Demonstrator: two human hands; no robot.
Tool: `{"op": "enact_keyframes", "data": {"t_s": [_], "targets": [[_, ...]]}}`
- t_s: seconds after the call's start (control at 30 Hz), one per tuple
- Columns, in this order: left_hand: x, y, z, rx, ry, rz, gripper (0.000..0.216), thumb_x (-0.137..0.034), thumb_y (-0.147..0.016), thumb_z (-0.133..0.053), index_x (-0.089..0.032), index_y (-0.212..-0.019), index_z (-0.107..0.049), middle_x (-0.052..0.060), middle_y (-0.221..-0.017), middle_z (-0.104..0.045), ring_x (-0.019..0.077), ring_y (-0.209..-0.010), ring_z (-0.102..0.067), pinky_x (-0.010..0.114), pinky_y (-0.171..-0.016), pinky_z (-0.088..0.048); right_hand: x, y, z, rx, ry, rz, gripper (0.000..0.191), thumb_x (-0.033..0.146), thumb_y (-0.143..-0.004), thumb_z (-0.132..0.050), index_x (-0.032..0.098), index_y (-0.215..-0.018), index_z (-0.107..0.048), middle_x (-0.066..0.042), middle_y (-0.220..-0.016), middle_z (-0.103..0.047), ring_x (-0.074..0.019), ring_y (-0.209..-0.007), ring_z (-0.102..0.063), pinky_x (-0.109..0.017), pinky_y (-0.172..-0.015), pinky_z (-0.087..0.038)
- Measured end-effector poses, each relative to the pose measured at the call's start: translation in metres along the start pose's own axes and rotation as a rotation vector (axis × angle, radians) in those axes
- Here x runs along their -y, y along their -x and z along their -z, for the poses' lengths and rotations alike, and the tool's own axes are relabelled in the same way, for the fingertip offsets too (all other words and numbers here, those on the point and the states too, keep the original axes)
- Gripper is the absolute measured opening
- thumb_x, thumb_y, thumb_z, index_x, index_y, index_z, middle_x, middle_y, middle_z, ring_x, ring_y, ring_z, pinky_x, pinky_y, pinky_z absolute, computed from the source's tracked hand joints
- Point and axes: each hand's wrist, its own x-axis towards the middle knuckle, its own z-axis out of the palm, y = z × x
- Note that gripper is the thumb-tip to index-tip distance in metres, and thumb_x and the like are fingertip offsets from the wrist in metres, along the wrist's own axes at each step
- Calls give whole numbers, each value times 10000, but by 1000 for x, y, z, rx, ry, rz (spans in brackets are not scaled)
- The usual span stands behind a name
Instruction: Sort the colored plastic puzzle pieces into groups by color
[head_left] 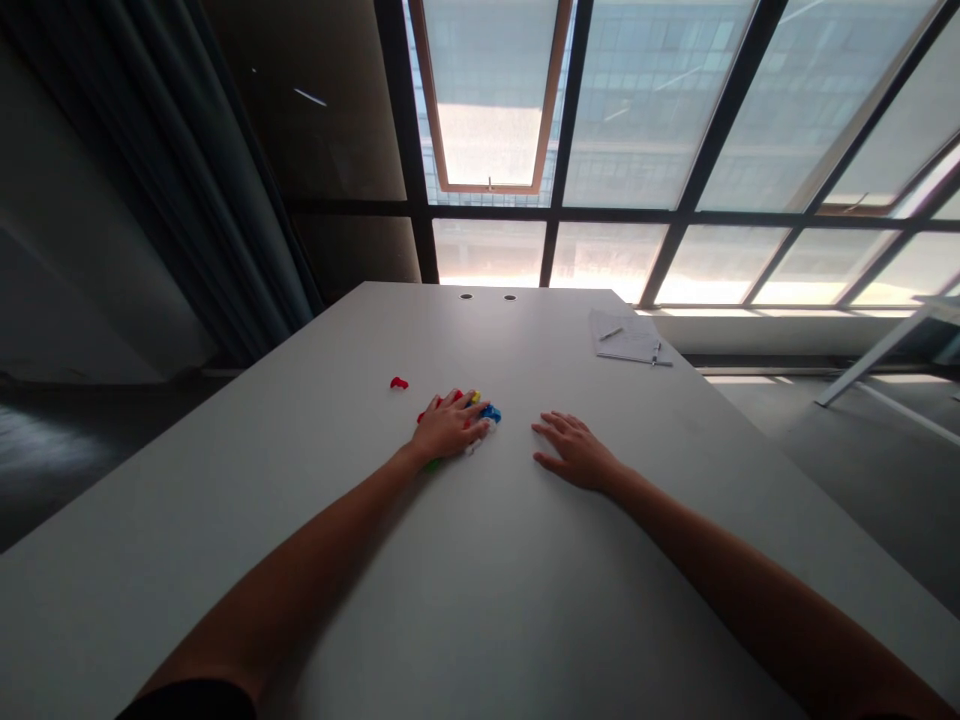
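Note:
My left hand (448, 426) lies flat with its fingers spread over a small heap of coloured pieces on the white table. Around its edges show a blue piece (492, 412), a yellow piece (475, 397), and bits of red, white and green; their kind is too small to make out, and my palm hides the rest. Apart from the heap, a single red piece (399, 383) lies beyond and to the left of that hand. My right hand (574, 450) rests palm down on the tabletop to the right of the heap, fingers stretched out, holding nothing.
The white table (420, 620) reaches toward the windows, with two round holes near its far edge. Sheets of paper (622, 338) with pens on them lie at the far right. A dark curtain (172, 180) hangs on the left, and another table's leg (874, 355) stands at the right.

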Motion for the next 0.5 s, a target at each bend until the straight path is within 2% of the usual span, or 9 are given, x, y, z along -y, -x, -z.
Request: {"op": "enact_keyframes", "data": {"t_s": [0.17, 0.3, 0.4, 0.5], "targets": [[-52, 12, -7, 15, 54, -73, 626, -640, -1146, -650, -407, -1727, -677, 59, -1907, -508, 436, -1807, -363, 713, -1483, -254, -5, -1, -4, -89, -84, -13, 662, 553, -1250, -534, 173, -1792, -553, -247, -1785, -593, -388, -1684, -558, -671, -1416, -433], [-81, 17, -11, 42, 108, -96, 684, -647, -1107, -715, -367, -1730, -676, 82, -1912, -495, 440, -1816, -354, 692, -1495, -256, -12, -2, -9, -172, -158, -15, 613, 542, -1256, -514, 209, -1768, -568, -228, -1732, -647, -376, -1631, -613, -658, -1378, -493], [-86, 14, -7, 67, 190, -108, 715, -652, -1102, -716, -349, -1747, -654, 96, -1906, -503, 421, -1803, -394, 673, -1475, -322, -16, -2, -11, -217, -197, -16, 586, 556, -1261, -496, 232, -1739, -597, -215, -1685, -687, -372, -1582, -656, -648, -1351, -529], [-66, 4, 7, 2, 259, -136, 624, -621, -1139, -662, -360, -1705, -690, 82, -1883, -542, 367, -1738, -514, 628, -1446, -395, -17, -1, -11, -219, -217, -11, 587, 568, -1265, -475, 230, -1726, -610, -215, -1673, -696, -373, -1566, -667, -652, -1342, -537]]}}
